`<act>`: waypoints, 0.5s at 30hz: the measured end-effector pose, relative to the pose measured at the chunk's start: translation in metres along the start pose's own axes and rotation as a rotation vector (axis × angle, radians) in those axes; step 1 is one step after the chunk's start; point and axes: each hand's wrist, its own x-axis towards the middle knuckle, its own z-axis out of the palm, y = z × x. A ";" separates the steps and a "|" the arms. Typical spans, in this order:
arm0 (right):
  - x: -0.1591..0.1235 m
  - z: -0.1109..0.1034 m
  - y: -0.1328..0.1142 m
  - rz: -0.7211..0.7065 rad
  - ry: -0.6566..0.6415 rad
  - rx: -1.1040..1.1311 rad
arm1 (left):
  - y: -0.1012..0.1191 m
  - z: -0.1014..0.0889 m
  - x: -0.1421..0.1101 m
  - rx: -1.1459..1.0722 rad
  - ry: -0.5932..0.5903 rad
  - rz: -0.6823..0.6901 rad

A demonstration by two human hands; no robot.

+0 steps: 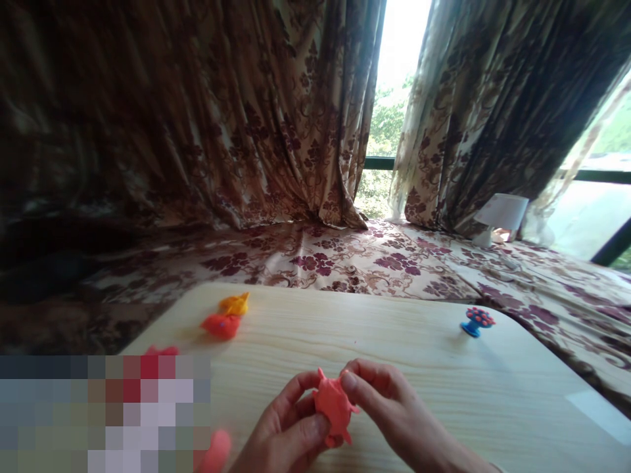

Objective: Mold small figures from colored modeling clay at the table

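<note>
A pink modelling-clay figure (334, 406) with a rounded body and several small nubs around its edge is held up just above the table. My left hand (296, 424) grips it from the left, with the thumb lying across its lower front. On the other side, my right hand (384, 394) pinches a nub at the figure's upper right between thumb and fingers. The right fingertips partly cover that nub. A red clay piece (221, 326) and a yellow clay piece (235, 304) lie close together at the table's far left.
On the right of the pale wooden table (409, 335) stands a blue clay stand topped with red dots (478, 320). Pink clay (217, 450) shows beside a blurred-out patch at lower left. Behind are a white lamp (503, 213), patterned cloth and curtains (296, 131).
</note>
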 end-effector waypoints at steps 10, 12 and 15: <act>0.002 -0.001 0.006 -0.021 0.029 -0.021 | 0.001 0.004 0.000 -0.017 -0.004 -0.006; 0.002 -0.001 0.005 -0.021 0.027 -0.036 | 0.001 0.004 0.001 0.003 0.016 -0.002; 0.001 -0.001 0.006 -0.014 0.026 -0.052 | 0.001 0.004 0.001 0.084 0.026 -0.002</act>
